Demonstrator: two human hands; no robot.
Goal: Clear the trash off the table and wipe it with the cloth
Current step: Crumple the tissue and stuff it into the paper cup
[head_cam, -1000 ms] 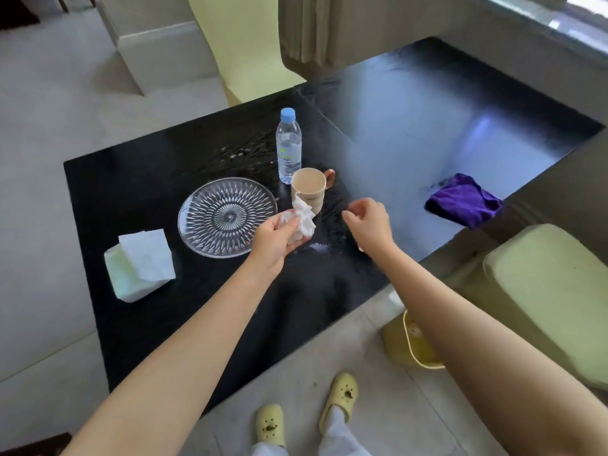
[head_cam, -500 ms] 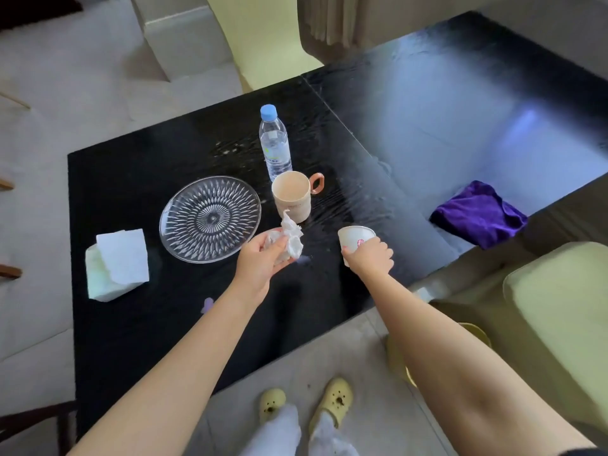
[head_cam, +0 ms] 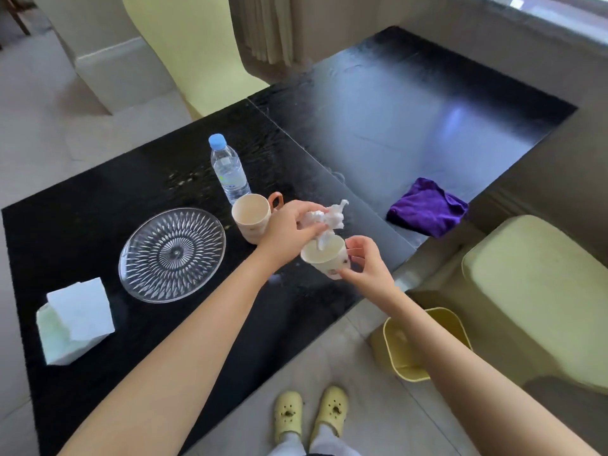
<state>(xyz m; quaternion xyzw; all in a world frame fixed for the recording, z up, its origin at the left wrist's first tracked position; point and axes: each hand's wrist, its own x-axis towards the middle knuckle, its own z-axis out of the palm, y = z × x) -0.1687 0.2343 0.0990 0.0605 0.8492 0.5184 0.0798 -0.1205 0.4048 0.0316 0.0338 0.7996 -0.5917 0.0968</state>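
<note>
My left hand (head_cam: 289, 227) grips a crumpled white tissue (head_cam: 329, 218) just above a small paper cup (head_cam: 324, 258); the tissue's lower tip dips into the cup's mouth. My right hand (head_cam: 367, 266) holds that cup from the right and below, over the black table (head_cam: 115, 199) near its front edge. A purple cloth (head_cam: 427, 210) lies folded on the table to the right, apart from both hands.
A beige mug (head_cam: 251, 217), a water bottle (head_cam: 230, 172), a clear glass plate (head_cam: 172, 255) and a white tissue pack (head_cam: 74, 319) stand on the table's left half. A yellow bin (head_cam: 399, 348) sits on the floor under my right arm, beside a pale yellow chair (head_cam: 539, 287).
My right hand picked up the paper cup and raised it. My left hand carried the tissue to the right, over the cup's mouth.
</note>
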